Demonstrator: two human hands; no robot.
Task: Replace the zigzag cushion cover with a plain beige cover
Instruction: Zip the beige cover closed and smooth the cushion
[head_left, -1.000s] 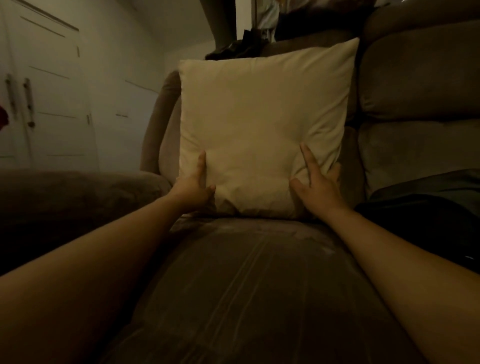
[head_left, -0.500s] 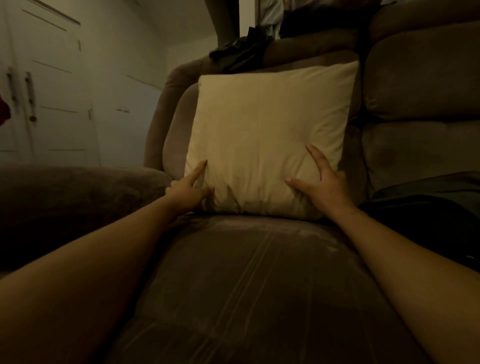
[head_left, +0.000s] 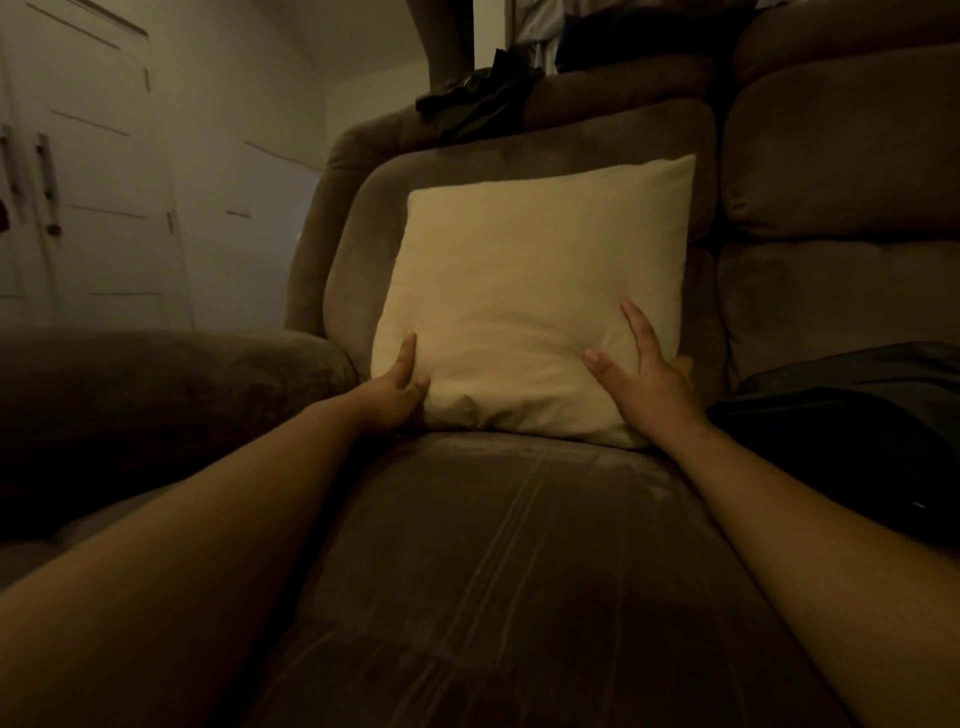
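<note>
While two hands press it, one beige cushion (head_left: 535, 291) stands upright.

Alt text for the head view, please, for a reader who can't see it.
The left hand and right hand press flat on the lower corners of a plain beige cushion propped upright against a brown sofa. A dark cloth lies on the seat at right, and white cupboard doors stand at left.

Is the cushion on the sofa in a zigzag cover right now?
No, the cushion leaning on the sofa backrest shows a plain beige face with no pattern.
</note>
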